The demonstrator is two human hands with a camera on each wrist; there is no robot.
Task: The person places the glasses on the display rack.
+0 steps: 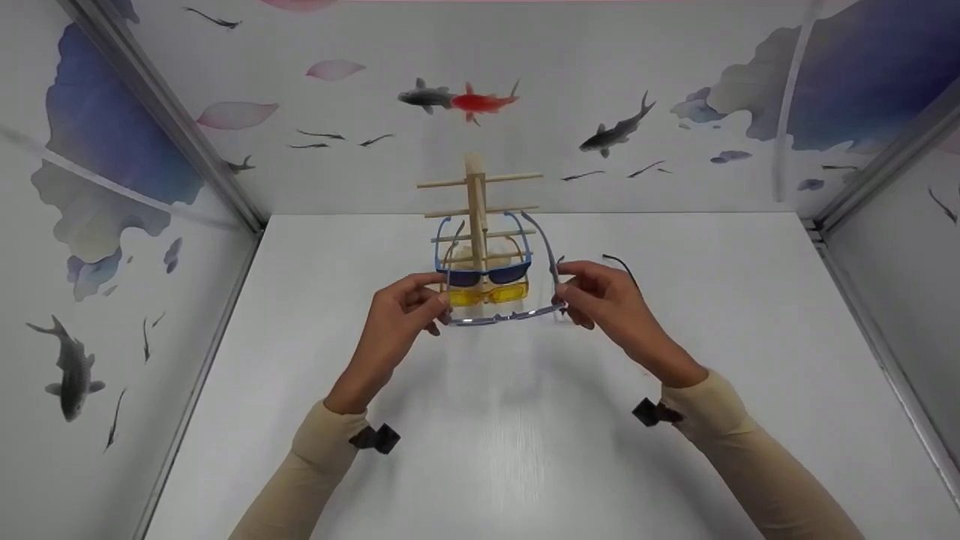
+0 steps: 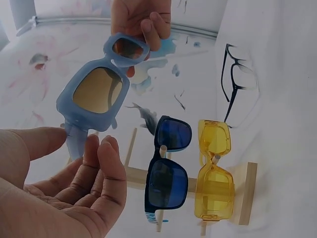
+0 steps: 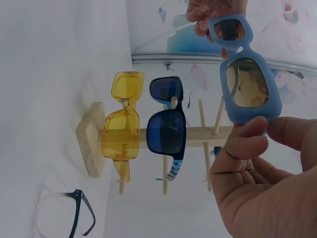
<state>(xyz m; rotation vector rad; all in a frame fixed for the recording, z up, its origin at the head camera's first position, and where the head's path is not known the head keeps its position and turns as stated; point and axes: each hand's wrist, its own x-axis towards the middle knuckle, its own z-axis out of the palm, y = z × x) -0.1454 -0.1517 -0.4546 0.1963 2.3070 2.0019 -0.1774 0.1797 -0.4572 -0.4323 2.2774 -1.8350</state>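
Light blue sunglasses (image 1: 495, 320) with brownish lenses are held up between both hands, in front of a wooden display rack (image 1: 477, 206). My left hand (image 1: 397, 311) pinches one side near the hinge between thumb and fingers; in the left wrist view the sunglasses (image 2: 98, 90) stand above the fingertips. On the opposite side, my right hand (image 1: 611, 307) pinches the other temple by its hinge. The rack carries dark blue sunglasses (image 3: 166, 131) on one pair of pegs and yellow glasses (image 3: 120, 135) on the lowest pair. The held sunglasses are apart from the rack's pegs.
Eyeglasses with a dark upper frame (image 3: 78, 213) lie on the white table (image 1: 487, 450), partly hidden behind my right hand in the head view. The rack's upper pegs (image 1: 514, 178) stick out bare to both sides. Printed panels (image 1: 525, 45) enclose the table's back and sides.
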